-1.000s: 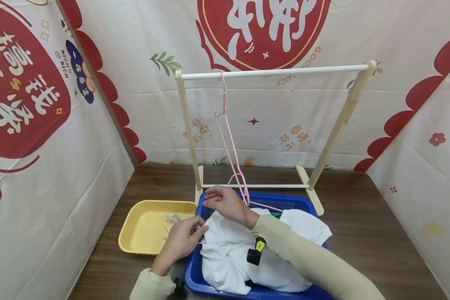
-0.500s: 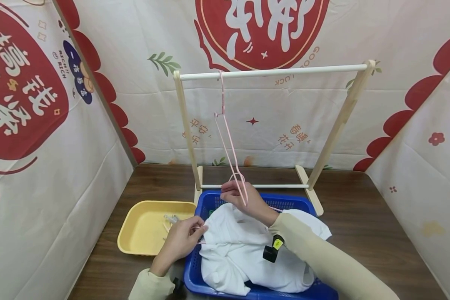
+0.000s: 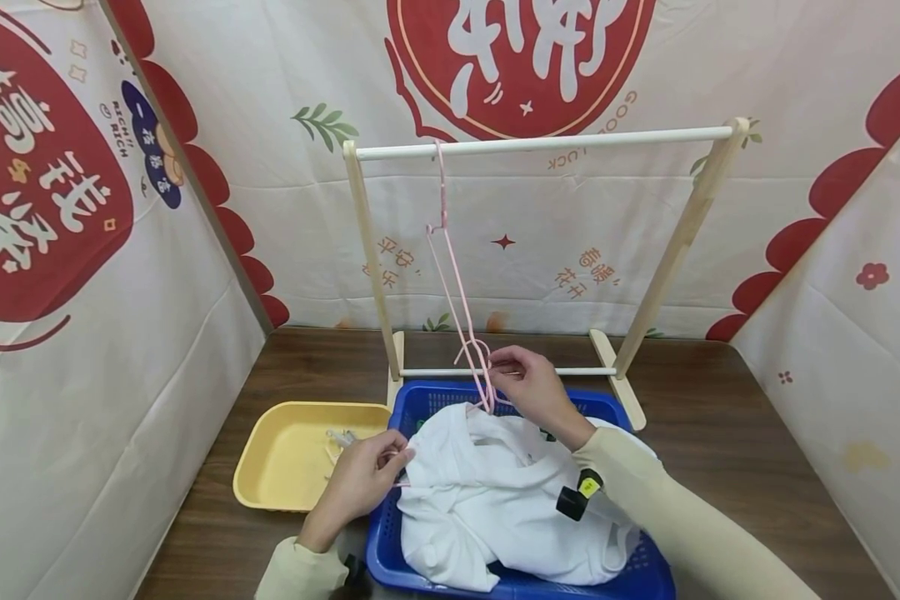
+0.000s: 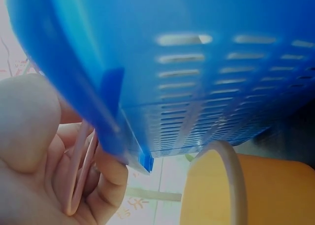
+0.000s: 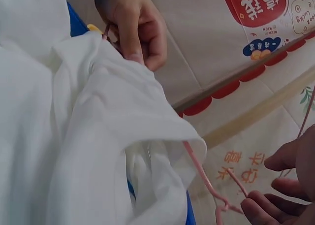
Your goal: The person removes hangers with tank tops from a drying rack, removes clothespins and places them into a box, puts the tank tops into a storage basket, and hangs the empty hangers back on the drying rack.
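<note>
A white shirt point(image 3: 495, 500) lies bunched over a blue basket point(image 3: 378, 550), with a pink clothes hanger point(image 5: 199, 171) partly inside it. The hanger's hook sticks out through the shirt's opening. My left hand point(image 3: 367, 471) grips one looped end of this hanger at the basket's left rim, as the left wrist view shows. At the hook is my right hand point(image 3: 536, 387), its thumb and fingers apart in the right wrist view and its fingertips right beside the hook. The shirt hides most of the hanger's body.
A second pink hanger point(image 3: 457, 275) dangles from the white rail point(image 3: 585, 143) of a wooden rack behind the basket, its lower end overlapping the hook. Left of the basket stands a yellow tray point(image 3: 270, 458) with a few small clips. Printed cloth walls surround the table.
My right hand has moved rightward from above the shirt's left part to the hook, passing behind the hanging hanger. The shirt's collar area has come into view. My left hand keeps its grip.
</note>
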Motion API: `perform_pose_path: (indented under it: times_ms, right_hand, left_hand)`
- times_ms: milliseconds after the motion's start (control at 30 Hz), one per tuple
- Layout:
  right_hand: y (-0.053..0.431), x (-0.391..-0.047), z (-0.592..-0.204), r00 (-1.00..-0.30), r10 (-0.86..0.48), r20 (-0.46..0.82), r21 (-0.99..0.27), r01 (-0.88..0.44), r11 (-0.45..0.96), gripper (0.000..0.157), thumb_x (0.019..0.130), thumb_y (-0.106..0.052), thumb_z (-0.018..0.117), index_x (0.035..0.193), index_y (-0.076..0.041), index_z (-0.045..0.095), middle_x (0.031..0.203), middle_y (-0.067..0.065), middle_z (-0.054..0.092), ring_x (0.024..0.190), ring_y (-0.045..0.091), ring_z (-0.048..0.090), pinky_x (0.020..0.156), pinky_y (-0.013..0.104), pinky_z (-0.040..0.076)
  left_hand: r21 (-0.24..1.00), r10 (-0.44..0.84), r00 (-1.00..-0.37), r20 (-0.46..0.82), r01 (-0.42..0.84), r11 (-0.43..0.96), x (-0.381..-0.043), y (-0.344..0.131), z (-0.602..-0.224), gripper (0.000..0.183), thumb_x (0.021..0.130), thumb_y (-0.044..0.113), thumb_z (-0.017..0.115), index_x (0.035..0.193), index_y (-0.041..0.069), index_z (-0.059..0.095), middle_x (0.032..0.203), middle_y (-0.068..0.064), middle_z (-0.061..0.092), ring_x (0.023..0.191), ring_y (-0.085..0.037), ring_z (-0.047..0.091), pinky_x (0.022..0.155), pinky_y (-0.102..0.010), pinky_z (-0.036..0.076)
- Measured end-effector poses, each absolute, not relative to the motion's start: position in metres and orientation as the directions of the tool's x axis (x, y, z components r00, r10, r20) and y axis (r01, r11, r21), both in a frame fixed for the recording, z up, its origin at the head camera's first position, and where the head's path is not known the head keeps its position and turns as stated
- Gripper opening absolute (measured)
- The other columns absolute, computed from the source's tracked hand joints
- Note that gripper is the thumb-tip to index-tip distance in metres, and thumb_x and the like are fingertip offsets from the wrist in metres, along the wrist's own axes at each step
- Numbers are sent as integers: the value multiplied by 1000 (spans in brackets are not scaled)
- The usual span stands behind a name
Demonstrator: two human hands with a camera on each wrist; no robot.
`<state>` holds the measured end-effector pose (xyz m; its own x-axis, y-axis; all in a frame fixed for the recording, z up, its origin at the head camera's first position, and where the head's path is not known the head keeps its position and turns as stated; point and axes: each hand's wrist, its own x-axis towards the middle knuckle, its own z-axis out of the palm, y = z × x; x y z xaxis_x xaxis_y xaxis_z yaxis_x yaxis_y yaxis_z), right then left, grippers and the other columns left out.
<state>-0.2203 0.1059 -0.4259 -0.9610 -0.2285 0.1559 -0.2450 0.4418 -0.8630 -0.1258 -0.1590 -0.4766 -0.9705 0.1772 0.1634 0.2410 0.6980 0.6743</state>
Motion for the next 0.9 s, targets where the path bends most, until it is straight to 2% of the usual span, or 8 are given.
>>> perform_pose_path:
  times_ms: [167, 333, 500, 700, 900]
  right_hand:
    - [123, -217, -426, -968, -172, 184, -845, -245, 475, 32, 93, -12, 68, 121, 0, 60, 119, 17, 62, 104, 28, 64, 89, 39, 55]
    - [137, -214, -431, -972, -195, 133, -803, -221, 554, 25, 98, -23, 64, 114, -4, 65, 104, 10, 67, 91, 22, 64, 80, 34, 56]
    - [146, -209, -435, -950, -307, 58, -792, -231, 565, 28, 100, -34, 60, 105, -8, 69, 87, 5, 70, 78, 18, 66, 68, 29, 52]
    - [154, -204, -429, -904, -427, 21, -789, -277, 548, 24, 100, -29, 60, 97, -8, 71, 80, 8, 68, 64, 16, 60, 53, 26, 47]
    - [164, -199, -422, -872, -488, 26, -780, -323, 536, 20, 98, -20, 63, 101, -3, 72, 82, 9, 68, 62, 11, 57, 54, 26, 50]
  left_hand:
    - [679, 180, -967, 183, 257, 687, -127, -158, -474, 12, 94, 22, 68, 83, 26, 65, 65, 17, 52, 60, -1, 47, 57, -22, 40]
    - [686, 187, -960, 209, 281, 672, -128, -158, -472, 11, 94, 23, 69, 84, 26, 66, 65, 18, 53, 58, -1, 48, 56, -21, 40]
    - [690, 195, -949, 246, 313, 653, -129, -158, -471, 10, 94, 22, 69, 85, 25, 66, 65, 16, 55, 57, 0, 47, 56, -21, 40]
    - [696, 211, -942, 262, 336, 634, -128, -158, -469, 9, 94, 23, 69, 86, 25, 68, 66, 12, 59, 57, 0, 48, 55, -21, 40]
    - [714, 220, -941, 259, 340, 613, -128, -159, -469, 9, 96, 28, 67, 87, 26, 69, 75, 6, 68, 62, 0, 54, 59, -21, 46]
